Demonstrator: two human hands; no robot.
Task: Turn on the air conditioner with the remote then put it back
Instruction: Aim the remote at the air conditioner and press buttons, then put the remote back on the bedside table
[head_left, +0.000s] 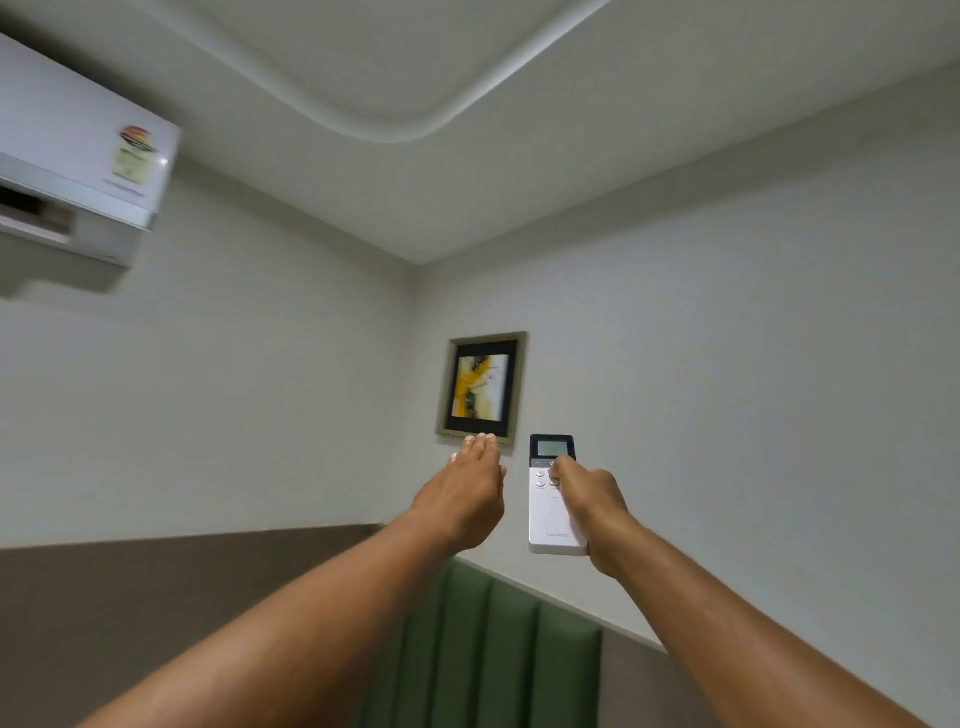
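A white remote (549, 512) with a dark top and a small grey screen is held upright in my right hand (589, 501), whose thumb rests on the buttons just under the screen. My left hand (470, 491) is stretched out beside it, fingers straight and together, holding nothing. The white air conditioner (78, 161) hangs high on the wall at the upper left, with its lower flap showing a dark gap. The remote points toward the wall ahead, to the right of the unit.
A framed picture (483, 387) with yellow shapes hangs near the room's corner, just above my hands. A green padded panel (498, 649) and a brown wall band (156, 597) run below. The ceiling has a curved recess.
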